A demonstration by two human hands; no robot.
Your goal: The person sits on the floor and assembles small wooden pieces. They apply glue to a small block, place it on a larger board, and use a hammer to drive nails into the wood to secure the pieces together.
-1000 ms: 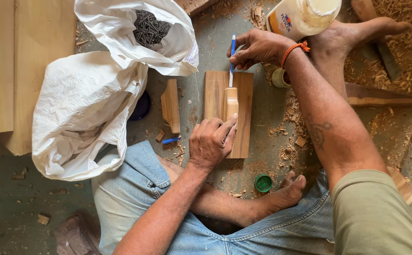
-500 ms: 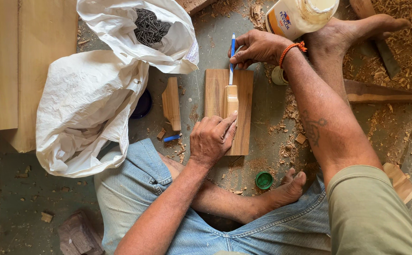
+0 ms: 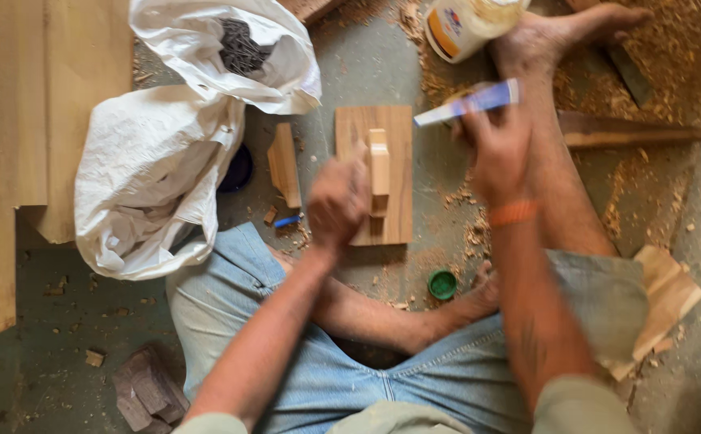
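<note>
Left hand (image 3: 338, 197) fingers press the block (image 3: 379, 169) onto the board (image 3: 395, 217), steadying it; right hand (image 3: 497, 149) fingers grip a brush (image 3: 467, 103).

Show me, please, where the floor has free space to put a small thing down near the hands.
The bare floor between the wooden board and the right hand is free. So is the strip between the board and the small wooden piece. It is crowded left, by the white bags, and near the left hand, where chips and the green cap lie.
</note>
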